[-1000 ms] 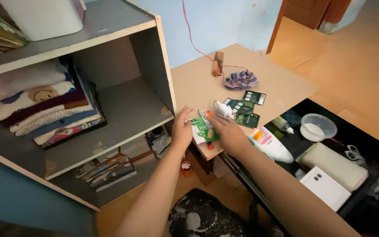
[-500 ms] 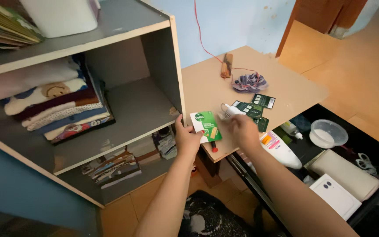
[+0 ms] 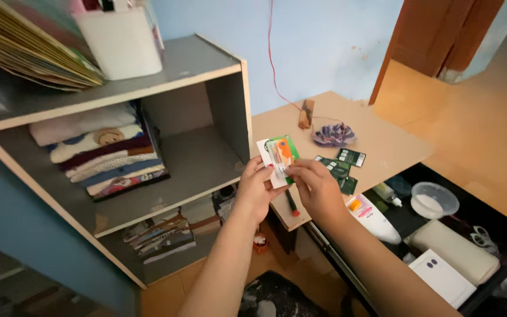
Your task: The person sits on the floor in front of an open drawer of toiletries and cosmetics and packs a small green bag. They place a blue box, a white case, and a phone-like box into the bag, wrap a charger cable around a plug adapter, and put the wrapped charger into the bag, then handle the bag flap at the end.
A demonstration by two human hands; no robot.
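Observation:
My left hand holds a small stack of flat packets, green, white and orange, raised above the front corner of a low wooden table. My right hand pinches the lower right edge of the same packets. Several dark green sachets lie on the table just right of my hands. A red pen lies on the table edge under my hands.
A grey shelf unit stands to the left with folded clothes, books below and a white container on top. A purple scrunchie lies farther back. A black drawer at right holds a bottle, a clear tub and boxes.
My left hand lifted the packets off the table and up toward me. My right hand left the table and took hold of them too. The view tilted upward.

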